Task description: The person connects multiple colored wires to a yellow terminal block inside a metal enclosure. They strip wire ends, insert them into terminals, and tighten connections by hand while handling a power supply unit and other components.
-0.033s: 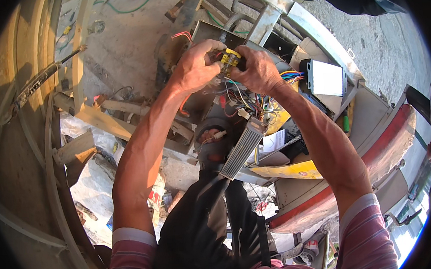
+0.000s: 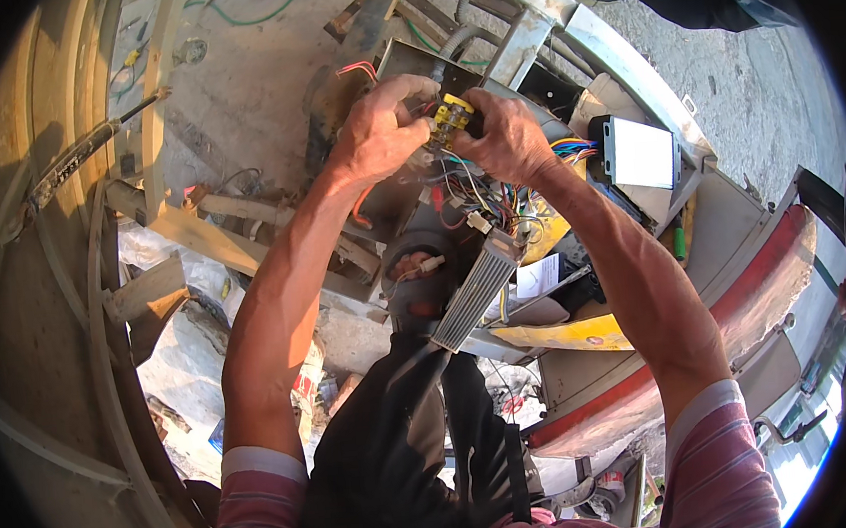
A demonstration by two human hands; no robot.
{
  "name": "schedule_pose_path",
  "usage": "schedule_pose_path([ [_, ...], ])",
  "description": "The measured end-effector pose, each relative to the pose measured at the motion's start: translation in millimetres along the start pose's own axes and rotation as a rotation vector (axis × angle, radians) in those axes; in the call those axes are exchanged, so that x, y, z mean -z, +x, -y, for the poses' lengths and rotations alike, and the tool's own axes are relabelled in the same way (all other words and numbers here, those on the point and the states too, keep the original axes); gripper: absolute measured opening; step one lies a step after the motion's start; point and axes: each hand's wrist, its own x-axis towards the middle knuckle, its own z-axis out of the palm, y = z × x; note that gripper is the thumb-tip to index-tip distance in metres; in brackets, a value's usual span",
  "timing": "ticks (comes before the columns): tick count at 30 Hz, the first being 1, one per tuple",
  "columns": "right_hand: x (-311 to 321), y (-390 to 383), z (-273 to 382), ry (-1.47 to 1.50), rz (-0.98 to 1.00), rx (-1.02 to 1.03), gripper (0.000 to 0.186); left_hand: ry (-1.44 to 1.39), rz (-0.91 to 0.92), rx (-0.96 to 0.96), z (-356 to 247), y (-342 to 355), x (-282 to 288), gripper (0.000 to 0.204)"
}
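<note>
Both my hands work at a small yellow electrical part with metal contacts, up above an open metal box. My right hand grips it from the right, thumb and fingers closed on its edge. My left hand comes from the left with its fingers curled and the thumb bent in at the part's side; what lies between those fingertips is hidden. Below hangs a bundle of coloured wires. A finned grey metal unit leans at the top of my leg, a wire connector at its upper end.
To the right, a white-topped box has coloured wires leading into it. A metal frame beam curves behind. Wooden posts and a gas strut stand on the left. A red-edged panel lies right.
My left hand has shifted very slightly to the left at the yellow part. My right hand keeps its grip, and the rest looks the same.
</note>
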Motion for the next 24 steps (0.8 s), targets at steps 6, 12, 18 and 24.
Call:
schedule_pose_path([
  [6,5,1,5,0.013,0.039,-0.034,0.044,-0.405,-0.363,0.026,23,-52,23,0.02],
  [12,5,0,6,0.035,0.027,-0.016,0.042,-0.23,-0.403,0.256,58,-125,10,0.014],
  [18,6,5,2,0.05,0.088,-0.036,0.045,0.242,-0.306,0.282,65,-142,6,0.011],
  [24,9,5,5,0.06,0.104,-0.058,0.042,0.346,-0.228,0.251,64,-138,4,0.012],
])
